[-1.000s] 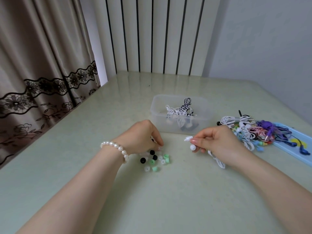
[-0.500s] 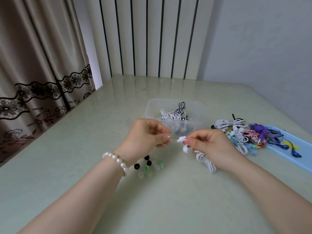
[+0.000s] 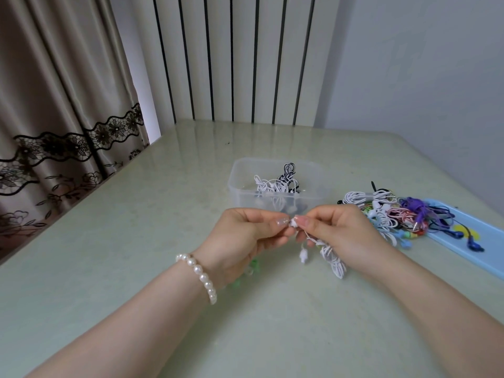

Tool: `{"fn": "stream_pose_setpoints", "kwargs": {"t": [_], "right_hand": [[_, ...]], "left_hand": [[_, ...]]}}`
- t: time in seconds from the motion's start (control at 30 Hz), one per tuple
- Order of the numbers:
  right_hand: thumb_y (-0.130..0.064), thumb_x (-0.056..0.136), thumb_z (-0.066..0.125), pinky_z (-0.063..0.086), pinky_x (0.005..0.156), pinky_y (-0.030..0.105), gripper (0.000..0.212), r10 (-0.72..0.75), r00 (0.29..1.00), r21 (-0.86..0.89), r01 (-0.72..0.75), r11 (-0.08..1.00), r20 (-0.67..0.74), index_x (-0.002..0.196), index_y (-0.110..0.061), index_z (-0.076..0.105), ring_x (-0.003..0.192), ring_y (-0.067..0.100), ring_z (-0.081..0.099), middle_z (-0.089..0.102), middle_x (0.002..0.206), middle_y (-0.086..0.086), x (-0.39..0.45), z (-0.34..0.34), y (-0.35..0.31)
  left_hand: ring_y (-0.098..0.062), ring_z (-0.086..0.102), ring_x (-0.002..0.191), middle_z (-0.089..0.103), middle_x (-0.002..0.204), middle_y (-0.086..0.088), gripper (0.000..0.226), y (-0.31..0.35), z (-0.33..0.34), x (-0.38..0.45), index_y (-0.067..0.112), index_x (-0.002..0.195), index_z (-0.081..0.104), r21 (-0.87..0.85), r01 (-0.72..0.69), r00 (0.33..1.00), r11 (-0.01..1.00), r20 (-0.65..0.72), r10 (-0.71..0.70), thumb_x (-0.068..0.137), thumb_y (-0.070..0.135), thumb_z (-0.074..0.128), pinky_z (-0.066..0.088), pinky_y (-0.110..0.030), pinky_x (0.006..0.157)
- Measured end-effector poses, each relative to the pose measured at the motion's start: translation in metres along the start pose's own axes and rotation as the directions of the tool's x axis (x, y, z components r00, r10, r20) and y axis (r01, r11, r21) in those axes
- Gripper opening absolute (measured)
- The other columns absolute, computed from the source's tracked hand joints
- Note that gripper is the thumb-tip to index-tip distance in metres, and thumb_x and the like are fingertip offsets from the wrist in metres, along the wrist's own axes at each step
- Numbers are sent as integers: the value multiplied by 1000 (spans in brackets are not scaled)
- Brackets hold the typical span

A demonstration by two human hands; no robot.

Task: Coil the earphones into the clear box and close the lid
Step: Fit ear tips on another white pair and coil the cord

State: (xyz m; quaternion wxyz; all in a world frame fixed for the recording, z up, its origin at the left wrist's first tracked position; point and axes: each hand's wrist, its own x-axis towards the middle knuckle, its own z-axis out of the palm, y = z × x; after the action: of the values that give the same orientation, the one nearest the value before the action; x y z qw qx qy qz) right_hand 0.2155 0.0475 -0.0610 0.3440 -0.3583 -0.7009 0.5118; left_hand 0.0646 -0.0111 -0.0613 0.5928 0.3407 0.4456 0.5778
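— What do we have, left to right?

— Our left hand [image 3: 242,236] pinches something tiny against a white earbud [image 3: 294,222]; our right hand [image 3: 341,236] pinches that bud, its coiled white cord [image 3: 334,259] dangling below.

— And the clear box [image 3: 278,184]?

— Just behind our hands, lid off, earphones already inside; we should steady the bud, then lower the coil in whole.

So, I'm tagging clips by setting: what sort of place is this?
Probably a room at home: a lace-trimmed curtain, a pale green table against the wall, with loose earphones piled on it.
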Motion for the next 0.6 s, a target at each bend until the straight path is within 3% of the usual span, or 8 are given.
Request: {"fn": "stream_pose_setpoints", "kwargs": {"t": [0.07, 0.27, 0.37, 0.43, 0.6], "right_hand": [[-10, 80, 62, 41, 52, 11, 12, -33, 998, 5, 33, 999, -56, 70, -10, 68, 49, 3, 52, 64, 52, -5, 1, -2, -2], [-14, 77, 64, 41, 52, 9, 9, -69, 993, 0, 69, 998, -95, 71, -15, 71, 49, 0, 52, 65, 50, -9, -3, -1, -6], [-25, 72, 65, 35, 48, 13, 12, -99, 989, -37, 96, 995, -111, 67, -15, 71, 48, 7, 42, 60, 47, -6, -4, 1, -6], [-30, 66, 65, 37, 50, 14, 18, -110, 987, -47, 105, 993, -118, 66, -13, 72, 51, 9, 46, 63, 54, 4, -4, 1, -6], [-11, 76, 67, 38, 51, 9, 11, -121, 984, -49, 116, 992, -130, 65, -8, 71, 46, 0, 49, 61, 50, -4, -4, 0, -7]], "left_hand": [[-17, 69, 63, 70, 73, -17, 14, 2, 0, 1, -13, 90, 62, -103, 42, 999, 994, -3, -43, 82, -12, 51, 57, -21, 64], [-19, 71, 69, 70, 87, -23, 21, 1, 2, 0, -14, 100, 60, -106, 40, 999, 994, -12, -41, 80, -14, 52, 57, -22, 65], [-18, 70, 64, 71, 78, -19, 18, 1, 1, 0, -13, 94, 62, -102, 30, 998, 994, -45, -35, 77, -11, 56, 57, -22, 63], [-17, 69, 62, 70, 72, -17, 13, 1, 1, 0, -11, 87, 64, -115, 18, 997, 993, -77, -27, 76, -11, 57, 57, -22, 61], [-17, 69, 67, 70, 75, -17, 12, -2, 2, 1, -12, 87, 64, -112, 6, 996, 994, -85, -16, 79, -12, 55, 57, -22, 66]]}}
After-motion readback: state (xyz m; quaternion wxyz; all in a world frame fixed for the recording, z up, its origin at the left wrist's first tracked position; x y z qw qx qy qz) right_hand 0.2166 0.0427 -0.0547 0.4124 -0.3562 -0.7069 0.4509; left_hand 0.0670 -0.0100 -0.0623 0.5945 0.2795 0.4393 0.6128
